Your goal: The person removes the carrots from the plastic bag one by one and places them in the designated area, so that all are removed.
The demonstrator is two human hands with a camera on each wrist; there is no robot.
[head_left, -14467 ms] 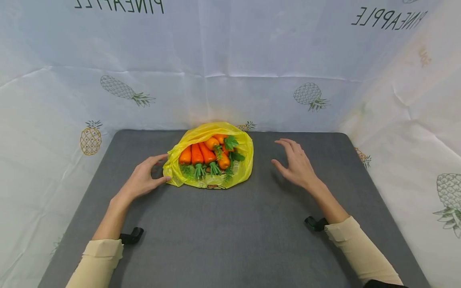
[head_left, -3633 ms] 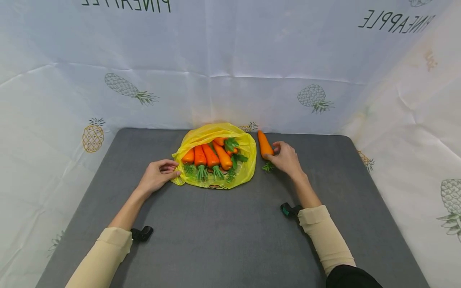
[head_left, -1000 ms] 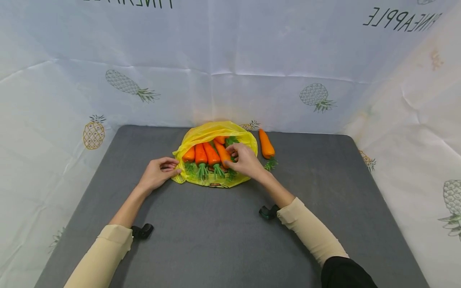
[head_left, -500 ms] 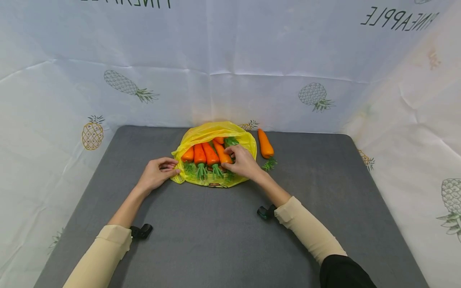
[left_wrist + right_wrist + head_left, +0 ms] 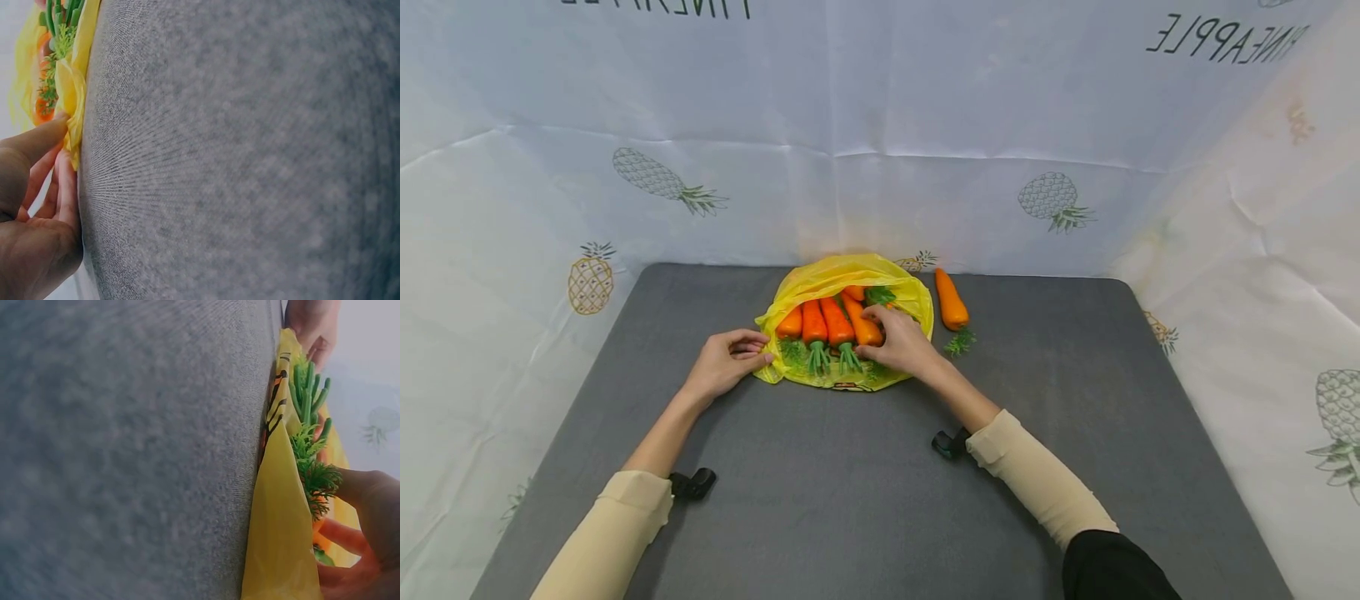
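Note:
A yellow plastic bag (image 5: 842,268) lies on its side at the far edge of the grey table, its mouth facing me. Inside are several orange carrots (image 5: 814,323) with green tops. My left hand (image 5: 722,360) pinches the bag's left rim between thumb and fingers; the left wrist view shows the gathered yellow film (image 5: 74,94) there. My right hand (image 5: 904,343) reaches into the mouth, thumb and fingers around a carrot (image 5: 867,327) on the right of the row. Leafy greens (image 5: 320,481) partly cover that grasp in the right wrist view. Carrots deeper in the bag are hidden.
One carrot (image 5: 951,300) lies on the table just right of the bag, its green top (image 5: 960,342) toward me. A white cloth (image 5: 880,200) printed with pineapples hangs behind the table (image 5: 850,492) and at both sides.
Since the earliest frame, a carrot has come out and been let go right of the bag. My right hand then moved into the bag's mouth to another carrot; my left took the rim.

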